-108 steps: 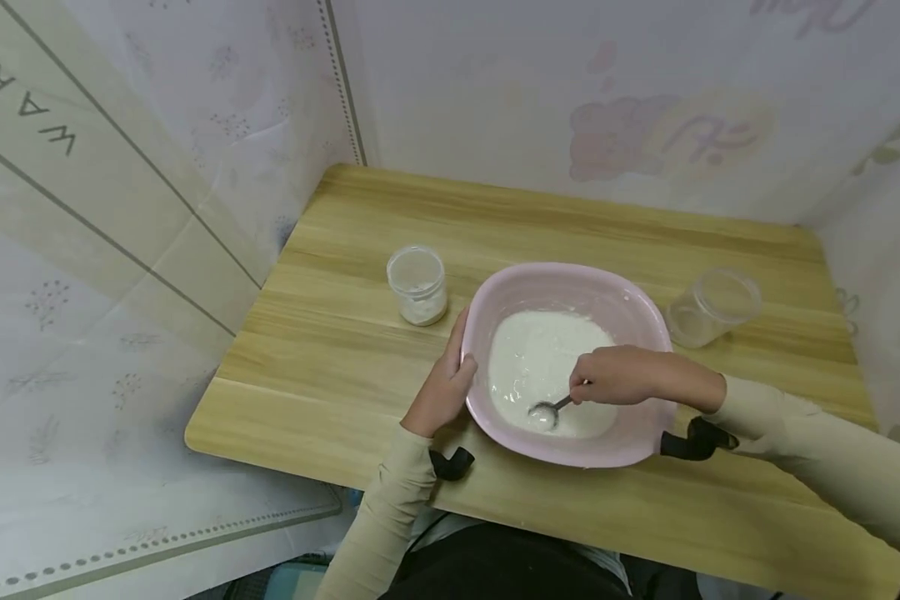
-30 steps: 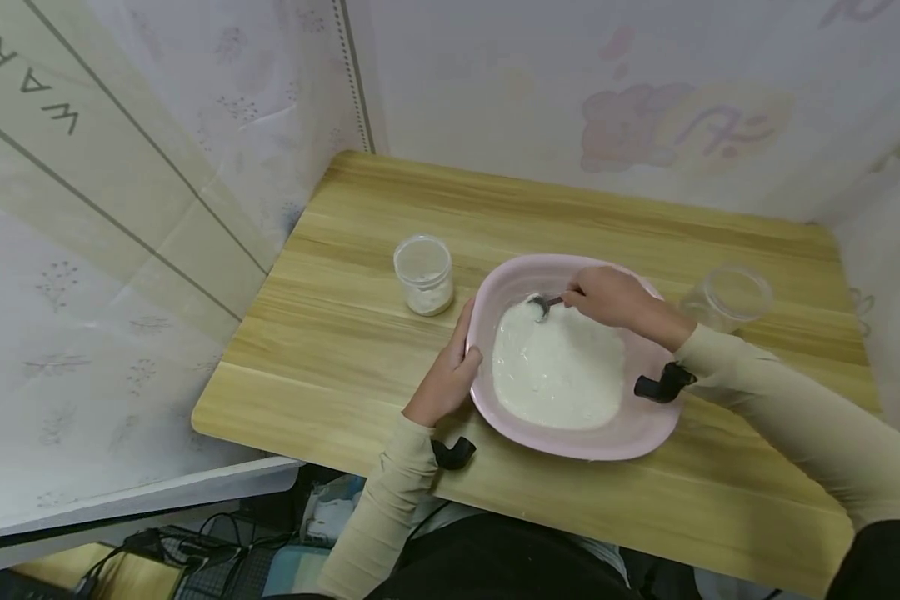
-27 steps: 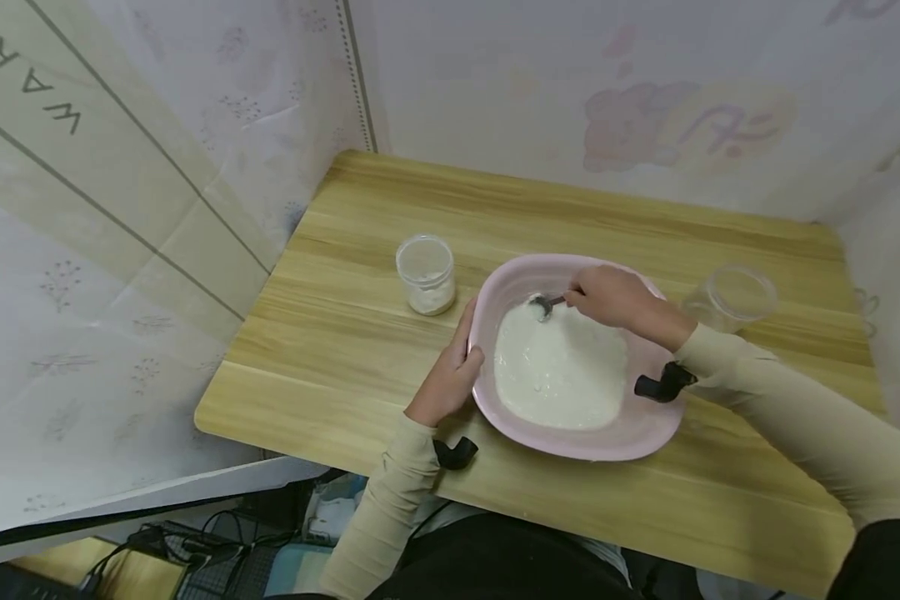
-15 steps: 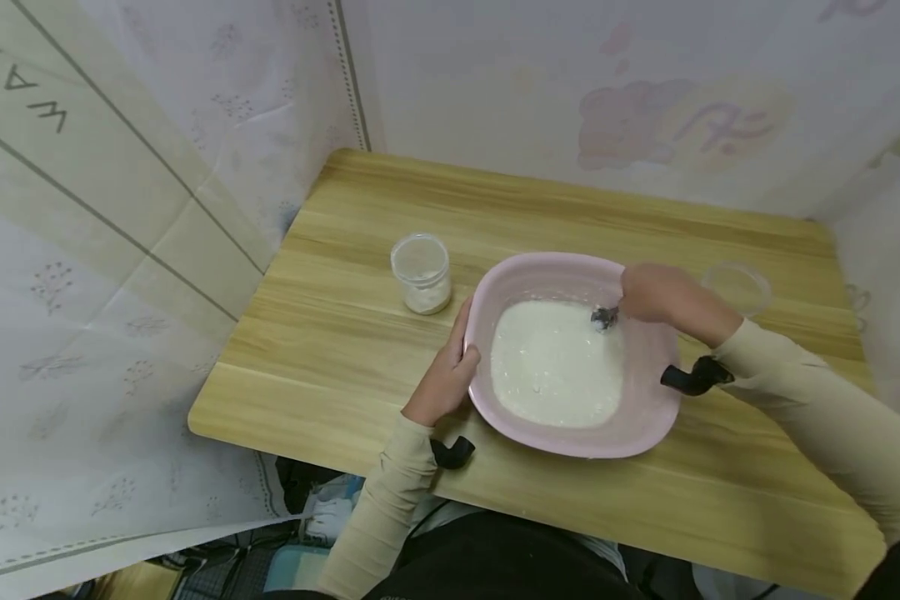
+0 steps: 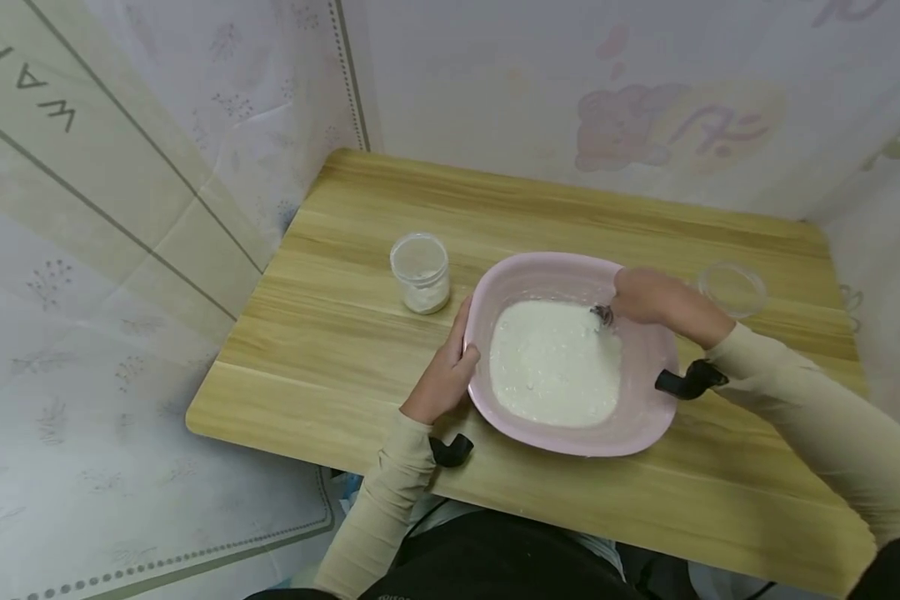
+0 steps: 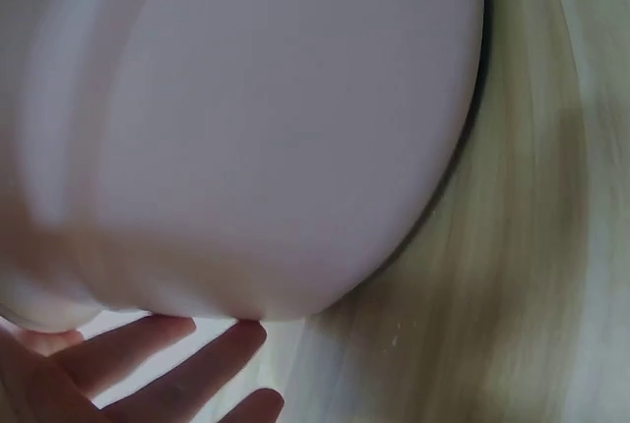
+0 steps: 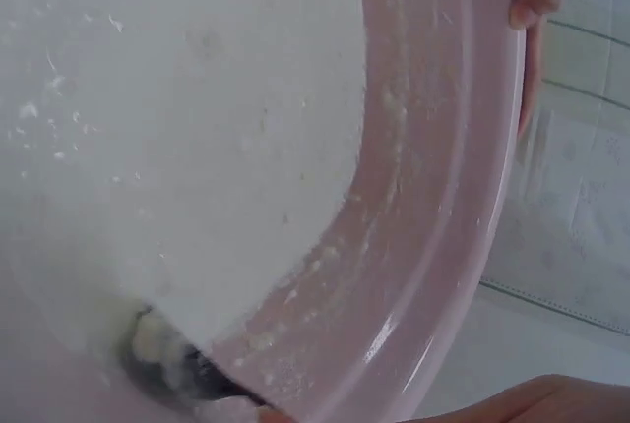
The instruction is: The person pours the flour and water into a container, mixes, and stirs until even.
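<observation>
A pink plastic basin (image 5: 570,444) sits on the wooden table, holding a thick white liquid (image 5: 555,362). My left hand (image 5: 441,379) grips its left side, thumb at the rim; in the left wrist view, fingertips (image 6: 251,332) rest against the outer wall. Over the basin's right back part, my right hand (image 5: 652,298) holds a metal spoon (image 5: 602,315) by its handle, mostly hidden in the fist. The right wrist view shows the spoon's bowl (image 7: 167,359) at the liquid's edge, a whitish lump in it and white residue along the wall (image 7: 404,197).
Left of the basin stands a clear jar (image 5: 422,279) with white powder low inside. A clear plastic container (image 5: 731,290) is behind my right forearm, partly hidden. Patterned curtains (image 5: 480,92) hang behind and to the left of the wooden table (image 5: 307,350).
My right hand has carried the spoon from the basin's front to its back left, then across to the right back side. The left hand has kept its hold on the rim.
</observation>
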Motion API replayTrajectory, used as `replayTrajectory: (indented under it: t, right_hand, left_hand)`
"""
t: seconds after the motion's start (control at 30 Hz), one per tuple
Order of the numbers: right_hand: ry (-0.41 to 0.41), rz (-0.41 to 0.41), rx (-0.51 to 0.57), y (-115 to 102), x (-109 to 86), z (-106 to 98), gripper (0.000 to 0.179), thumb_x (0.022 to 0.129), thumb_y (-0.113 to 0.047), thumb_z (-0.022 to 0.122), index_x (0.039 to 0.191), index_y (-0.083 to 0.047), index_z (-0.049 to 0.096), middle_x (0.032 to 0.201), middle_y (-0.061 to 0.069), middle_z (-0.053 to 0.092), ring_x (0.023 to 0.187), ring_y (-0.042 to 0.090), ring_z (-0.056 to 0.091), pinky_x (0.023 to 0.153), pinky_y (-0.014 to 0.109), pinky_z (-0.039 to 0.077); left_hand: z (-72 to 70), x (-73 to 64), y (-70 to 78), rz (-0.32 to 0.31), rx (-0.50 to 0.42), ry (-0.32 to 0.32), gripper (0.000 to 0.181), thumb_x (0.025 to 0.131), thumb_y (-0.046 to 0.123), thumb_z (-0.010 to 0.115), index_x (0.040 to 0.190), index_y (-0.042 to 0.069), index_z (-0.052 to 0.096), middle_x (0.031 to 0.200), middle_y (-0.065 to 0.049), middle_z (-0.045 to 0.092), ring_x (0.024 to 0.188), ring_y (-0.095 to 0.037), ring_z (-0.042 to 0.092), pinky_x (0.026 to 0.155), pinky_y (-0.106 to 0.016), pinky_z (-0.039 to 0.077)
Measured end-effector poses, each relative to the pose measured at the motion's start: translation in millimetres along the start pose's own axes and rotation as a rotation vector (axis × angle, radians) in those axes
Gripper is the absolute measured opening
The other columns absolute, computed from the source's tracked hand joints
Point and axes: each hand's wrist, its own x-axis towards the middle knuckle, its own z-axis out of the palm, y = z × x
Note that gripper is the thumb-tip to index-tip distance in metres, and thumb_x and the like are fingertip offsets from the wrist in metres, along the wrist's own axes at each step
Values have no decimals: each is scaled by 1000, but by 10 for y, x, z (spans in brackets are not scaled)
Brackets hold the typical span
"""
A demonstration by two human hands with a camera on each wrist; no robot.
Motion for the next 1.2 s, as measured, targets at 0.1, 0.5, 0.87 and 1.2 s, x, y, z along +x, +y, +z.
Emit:
replayTrajectory:
  t: [0.1,0.5,0.87,1.2]
  right_hand:
    - [43,-10,20,2,52,18,31,97,-8,49,67,-12,43,64,-1,35,59,15,32,58,31,32]
    - [127,-95,144,-93,323,238,48,105,-9,46,57,-18,46,87,19,76,49,9,26,55,28,32]
    - [259,-366,-122,-525,336,542,28,105,-11,56,84,-3,71,61,1,47,55,11,37,61,29,35]
    - [68,-274,-158,-716,-135,717,23,103,-26,63,113,-17,82,108,-1,81,91,22,75,77,44,60]
  left_hand:
    - [-15,2,6,3,26,-11,77,103,17,37,166,46,4,175,5,15,133,-32,57,108,-51,51]
    - [-66,-9,13,-11,117,-18,78,102,23,39,167,44,1,165,-16,39,100,-28,75,84,-42,63]
    - [4,-3,9,-22,99,-1,78,102,21,38,166,46,1,162,-21,43,103,-34,73,79,-42,63]
    - [-14,-13,8,-20,98,25,76,102,23,38,166,47,4,167,-14,37,100,-30,73,86,-43,61]
